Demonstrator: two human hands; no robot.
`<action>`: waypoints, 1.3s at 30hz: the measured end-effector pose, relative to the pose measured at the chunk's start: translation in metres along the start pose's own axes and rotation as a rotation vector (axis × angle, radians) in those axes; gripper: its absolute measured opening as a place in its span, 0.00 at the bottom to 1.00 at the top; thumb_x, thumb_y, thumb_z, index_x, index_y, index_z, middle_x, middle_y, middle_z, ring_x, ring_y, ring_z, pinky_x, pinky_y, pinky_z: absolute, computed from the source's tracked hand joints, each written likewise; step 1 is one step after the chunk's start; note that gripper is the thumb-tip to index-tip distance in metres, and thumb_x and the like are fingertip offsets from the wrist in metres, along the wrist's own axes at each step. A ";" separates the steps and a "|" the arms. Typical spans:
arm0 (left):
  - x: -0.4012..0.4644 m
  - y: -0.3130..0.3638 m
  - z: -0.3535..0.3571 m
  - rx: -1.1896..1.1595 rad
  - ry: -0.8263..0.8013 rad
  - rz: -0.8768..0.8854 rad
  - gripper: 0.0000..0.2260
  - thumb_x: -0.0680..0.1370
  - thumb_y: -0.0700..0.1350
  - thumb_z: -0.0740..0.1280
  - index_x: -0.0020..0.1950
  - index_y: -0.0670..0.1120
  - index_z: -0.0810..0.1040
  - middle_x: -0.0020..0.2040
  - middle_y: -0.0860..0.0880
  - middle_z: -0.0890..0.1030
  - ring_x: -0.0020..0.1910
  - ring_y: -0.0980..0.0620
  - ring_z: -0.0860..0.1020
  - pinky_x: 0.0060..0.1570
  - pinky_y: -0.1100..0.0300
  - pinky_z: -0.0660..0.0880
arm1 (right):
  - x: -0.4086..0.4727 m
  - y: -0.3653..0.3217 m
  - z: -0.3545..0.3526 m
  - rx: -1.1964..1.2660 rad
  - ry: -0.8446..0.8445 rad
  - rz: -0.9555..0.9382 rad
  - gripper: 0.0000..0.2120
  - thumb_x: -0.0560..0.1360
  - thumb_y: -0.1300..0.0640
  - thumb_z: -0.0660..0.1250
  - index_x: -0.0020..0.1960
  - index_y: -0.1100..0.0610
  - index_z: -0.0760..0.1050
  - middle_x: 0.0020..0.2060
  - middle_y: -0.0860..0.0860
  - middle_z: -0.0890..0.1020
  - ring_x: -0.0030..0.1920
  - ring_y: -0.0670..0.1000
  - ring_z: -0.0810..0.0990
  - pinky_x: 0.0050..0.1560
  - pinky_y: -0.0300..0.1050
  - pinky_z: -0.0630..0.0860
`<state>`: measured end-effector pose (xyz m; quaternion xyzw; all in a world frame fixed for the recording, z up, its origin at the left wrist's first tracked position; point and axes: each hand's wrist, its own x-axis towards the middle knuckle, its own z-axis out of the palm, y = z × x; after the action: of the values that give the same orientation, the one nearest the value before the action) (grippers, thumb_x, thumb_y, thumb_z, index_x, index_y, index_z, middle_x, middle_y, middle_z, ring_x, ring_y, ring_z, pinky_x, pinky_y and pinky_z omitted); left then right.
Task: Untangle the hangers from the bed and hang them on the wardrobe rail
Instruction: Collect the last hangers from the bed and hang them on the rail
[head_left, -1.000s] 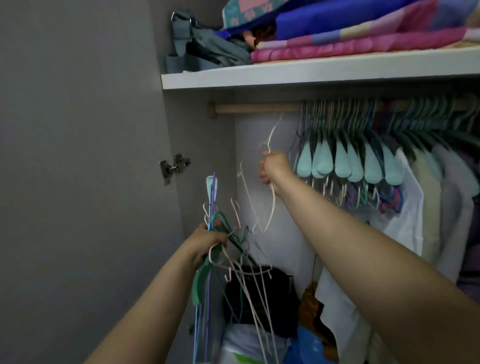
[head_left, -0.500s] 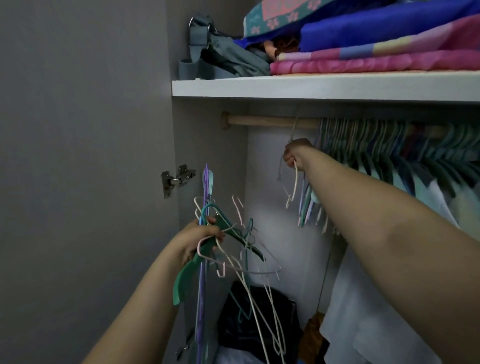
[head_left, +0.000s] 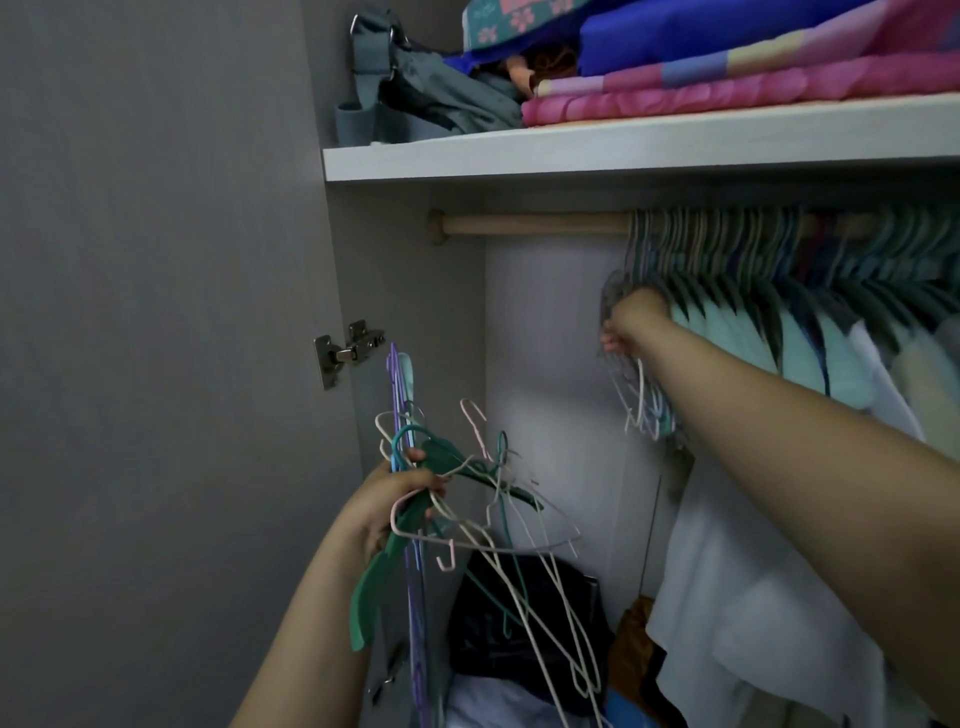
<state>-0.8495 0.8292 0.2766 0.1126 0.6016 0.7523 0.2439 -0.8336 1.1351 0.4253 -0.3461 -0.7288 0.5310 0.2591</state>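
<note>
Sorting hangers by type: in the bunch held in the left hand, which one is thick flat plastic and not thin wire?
The dark green flat plastic hanger, hanging below the left hand; the others in that bunch are thin wire hangers.

Your wardrobe rail (head_left: 535, 226) is pale, matt wood. The tangled hangers (head_left: 498, 519) your left hand (head_left: 387, 501) grips are thin coated wire, smooth, beside a matt green plastic hanger (head_left: 384, 571). The door hinge (head_left: 345, 353) at left is bright, glossy metal. The shelf (head_left: 623, 150) is a smooth, matt white board bearing folded pink cloth (head_left: 727, 96). The low, far black bag (head_left: 524, 618) looks glossy.
</note>
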 end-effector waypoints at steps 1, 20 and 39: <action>-0.002 -0.001 0.001 0.001 -0.004 -0.001 0.24 0.62 0.34 0.70 0.55 0.43 0.68 0.44 0.35 0.78 0.29 0.47 0.77 0.24 0.63 0.75 | -0.007 0.001 -0.002 -0.172 0.019 -0.028 0.11 0.81 0.65 0.53 0.51 0.67 0.73 0.38 0.61 0.76 0.34 0.56 0.77 0.25 0.40 0.77; -0.007 -0.030 0.026 0.011 0.195 0.130 0.13 0.69 0.22 0.61 0.43 0.39 0.73 0.35 0.39 0.77 0.24 0.52 0.78 0.25 0.63 0.76 | -0.209 0.136 0.105 -0.278 -0.643 -0.359 0.11 0.75 0.59 0.61 0.58 0.57 0.71 0.32 0.47 0.74 0.30 0.45 0.72 0.35 0.39 0.70; 0.009 -0.044 0.036 -0.010 0.260 0.170 0.12 0.71 0.27 0.65 0.47 0.41 0.73 0.35 0.41 0.75 0.28 0.48 0.72 0.27 0.62 0.71 | -0.190 0.177 0.082 0.192 -0.354 -0.400 0.17 0.81 0.65 0.53 0.55 0.45 0.73 0.47 0.43 0.79 0.33 0.42 0.70 0.41 0.38 0.71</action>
<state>-0.8306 0.8715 0.2427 0.0635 0.6128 0.7813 0.0999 -0.7352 0.9729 0.2298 -0.0711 -0.7627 0.5882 0.2592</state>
